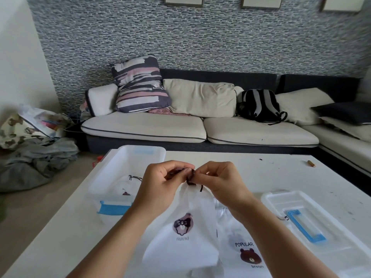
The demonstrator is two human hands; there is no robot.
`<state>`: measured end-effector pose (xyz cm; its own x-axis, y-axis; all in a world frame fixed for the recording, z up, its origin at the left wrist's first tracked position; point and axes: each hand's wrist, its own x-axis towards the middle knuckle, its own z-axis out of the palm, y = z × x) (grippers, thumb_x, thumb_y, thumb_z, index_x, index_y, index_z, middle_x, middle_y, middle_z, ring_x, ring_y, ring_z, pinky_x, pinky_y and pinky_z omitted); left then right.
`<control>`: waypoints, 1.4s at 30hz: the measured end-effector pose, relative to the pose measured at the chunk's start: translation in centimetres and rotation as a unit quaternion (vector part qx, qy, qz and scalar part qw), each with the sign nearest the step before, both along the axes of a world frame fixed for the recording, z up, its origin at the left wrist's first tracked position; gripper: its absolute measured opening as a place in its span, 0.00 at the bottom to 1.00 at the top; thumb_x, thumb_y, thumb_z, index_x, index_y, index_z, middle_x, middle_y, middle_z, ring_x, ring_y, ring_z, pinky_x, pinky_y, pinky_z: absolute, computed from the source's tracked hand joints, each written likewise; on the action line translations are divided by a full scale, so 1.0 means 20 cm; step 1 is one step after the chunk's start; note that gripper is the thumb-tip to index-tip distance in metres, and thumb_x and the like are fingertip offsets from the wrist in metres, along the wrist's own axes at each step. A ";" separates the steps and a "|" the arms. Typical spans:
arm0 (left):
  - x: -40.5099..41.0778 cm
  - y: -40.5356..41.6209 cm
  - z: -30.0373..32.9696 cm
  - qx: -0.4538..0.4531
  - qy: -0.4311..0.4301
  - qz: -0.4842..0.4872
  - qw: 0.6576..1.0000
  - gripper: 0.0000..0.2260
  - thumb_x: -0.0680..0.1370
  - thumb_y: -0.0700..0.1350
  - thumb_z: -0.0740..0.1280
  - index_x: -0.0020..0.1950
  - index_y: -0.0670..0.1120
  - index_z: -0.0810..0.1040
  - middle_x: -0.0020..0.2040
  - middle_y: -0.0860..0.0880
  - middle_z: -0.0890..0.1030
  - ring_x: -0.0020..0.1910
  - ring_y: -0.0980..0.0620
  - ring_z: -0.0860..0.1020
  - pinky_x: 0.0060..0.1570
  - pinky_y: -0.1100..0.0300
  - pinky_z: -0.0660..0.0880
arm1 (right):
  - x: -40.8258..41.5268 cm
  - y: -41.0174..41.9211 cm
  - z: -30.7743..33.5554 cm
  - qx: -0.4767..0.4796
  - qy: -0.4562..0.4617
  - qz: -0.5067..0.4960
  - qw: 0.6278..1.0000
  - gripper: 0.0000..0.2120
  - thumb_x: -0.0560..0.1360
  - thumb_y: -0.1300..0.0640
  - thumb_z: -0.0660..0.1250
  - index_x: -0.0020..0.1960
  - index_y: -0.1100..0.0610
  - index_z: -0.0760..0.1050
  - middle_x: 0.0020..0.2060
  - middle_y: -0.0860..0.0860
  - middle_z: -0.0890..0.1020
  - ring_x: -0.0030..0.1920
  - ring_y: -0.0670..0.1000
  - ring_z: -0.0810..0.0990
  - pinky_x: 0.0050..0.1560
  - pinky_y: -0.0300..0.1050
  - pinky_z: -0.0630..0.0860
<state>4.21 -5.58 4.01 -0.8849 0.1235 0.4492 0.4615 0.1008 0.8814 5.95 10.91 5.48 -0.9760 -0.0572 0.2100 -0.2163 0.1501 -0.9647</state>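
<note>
Both my left hand (160, 185) and right hand (222, 183) pinch the dark cord (190, 179) with curled fingertips at the gathered neck of the white drawstring bag (195, 207). The bag hangs straight down from my fingers toward the table (60, 227), so neither hand is nearer; I judge the pull must go sideways, apart.

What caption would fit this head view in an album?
Left hand and right hand pinch the dark drawstring of a white pouch over a white table.

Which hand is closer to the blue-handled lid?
Right. The right hand sits left of the lid; the left hand is farther left, beside the bin. Both pinch the drawstring.
</note>
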 end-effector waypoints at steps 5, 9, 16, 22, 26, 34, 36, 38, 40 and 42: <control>0.00 -0.01 0.02 0.027 -0.035 -0.020 0.999 0.08 0.77 0.36 0.70 0.45 0.47 0.87 0.39 0.48 0.86 0.36 0.55 0.80 0.43 0.63 0.78 | -0.01 0.00 -0.01 0.036 0.070 0.002 0.997 0.06 0.71 0.61 0.76 0.36 0.59 0.82 0.38 0.55 0.86 0.37 0.56 0.81 0.38 0.51 0.75; 0.00 -0.02 0.04 0.011 -0.042 -0.028 0.999 0.07 0.76 0.36 0.71 0.44 0.47 0.87 0.37 0.47 0.86 0.33 0.56 0.76 0.40 0.64 0.77 | -0.02 -0.03 -0.03 0.021 0.086 -0.029 0.996 0.08 0.69 0.64 0.74 0.33 0.59 0.77 0.32 0.57 0.83 0.31 0.53 0.75 0.33 0.48 0.70; 0.02 0.02 0.03 0.022 -0.018 -0.016 0.999 0.07 0.76 0.37 0.72 0.44 0.49 0.87 0.35 0.48 0.85 0.35 0.56 0.79 0.41 0.64 0.78 | -0.03 -0.03 -0.03 -0.020 0.102 -0.034 0.994 0.06 0.69 0.70 0.69 0.41 0.64 0.72 0.33 0.56 0.85 0.33 0.53 0.78 0.33 0.45 0.71; 0.01 0.00 0.03 0.036 -0.036 -0.014 0.999 0.07 0.76 0.36 0.71 0.44 0.47 0.87 0.38 0.48 0.86 0.36 0.53 0.81 0.43 0.66 0.78 | -0.06 0.05 -0.02 -0.140 -0.046 0.099 0.984 0.15 0.68 0.71 0.75 0.54 0.65 0.79 0.41 0.61 0.84 0.42 0.55 0.81 0.52 0.48 0.73; -0.01 -0.03 0.05 -0.023 -0.028 -0.042 0.998 0.06 0.76 0.38 0.71 0.45 0.48 0.86 0.42 0.53 0.87 0.42 0.58 0.84 0.46 0.71 0.76 | -0.05 0.09 -0.01 -0.174 -0.095 0.138 0.970 0.17 0.64 0.67 0.78 0.52 0.59 0.82 0.38 0.57 0.84 0.42 0.56 0.79 0.52 0.50 0.71; 0.02 0.00 0.03 0.056 -0.080 -0.060 0.993 0.07 0.75 0.38 0.71 0.42 0.49 0.87 0.41 0.46 0.86 0.42 0.55 0.81 0.46 0.68 0.76 | -0.06 0.18 -0.01 -0.209 -0.127 0.163 0.956 0.13 0.69 0.67 0.71 0.53 0.58 0.83 0.39 0.54 0.84 0.41 0.51 0.83 0.43 0.40 0.82; 0.03 0.01 0.03 0.070 -0.083 -0.063 0.992 0.07 0.75 0.37 0.71 0.43 0.47 0.87 0.43 0.39 0.85 0.42 0.49 0.80 0.48 0.64 0.77 | -0.07 0.20 -0.02 -0.208 -0.133 0.170 0.954 0.16 0.73 0.65 0.70 0.59 0.58 0.82 0.45 0.56 0.84 0.49 0.55 0.81 0.51 0.42 0.79; 0.03 0.01 0.03 0.071 -0.076 -0.067 0.992 0.06 0.75 0.38 0.71 0.44 0.46 0.87 0.44 0.39 0.85 0.43 0.43 0.81 0.51 0.59 0.78 | -0.07 0.19 -0.03 -0.219 -0.151 0.184 0.946 0.18 0.76 0.64 0.69 0.66 0.58 0.78 0.51 0.57 0.81 0.53 0.55 0.79 0.51 0.42 0.74; 0.04 0.02 0.04 0.087 -0.073 -0.069 0.991 0.04 0.73 0.41 0.72 0.45 0.45 0.86 0.44 0.43 0.87 0.45 0.46 0.83 0.51 0.60 0.79 | -0.07 0.18 -0.03 -0.244 -0.175 0.210 0.930 0.18 0.77 0.63 0.67 0.66 0.59 0.77 0.48 0.53 0.79 0.41 0.48 0.72 0.38 0.37 0.60; 0.04 0.02 0.04 0.085 -0.067 -0.062 0.992 0.04 0.73 0.41 0.72 0.45 0.45 0.86 0.44 0.47 0.87 0.46 0.52 0.84 0.50 0.65 0.78 | -0.07 0.18 -0.01 -0.277 -0.206 0.241 0.907 0.18 0.77 0.64 0.65 0.67 0.59 0.74 0.41 0.48 0.75 0.30 0.43 0.60 0.27 0.33 0.53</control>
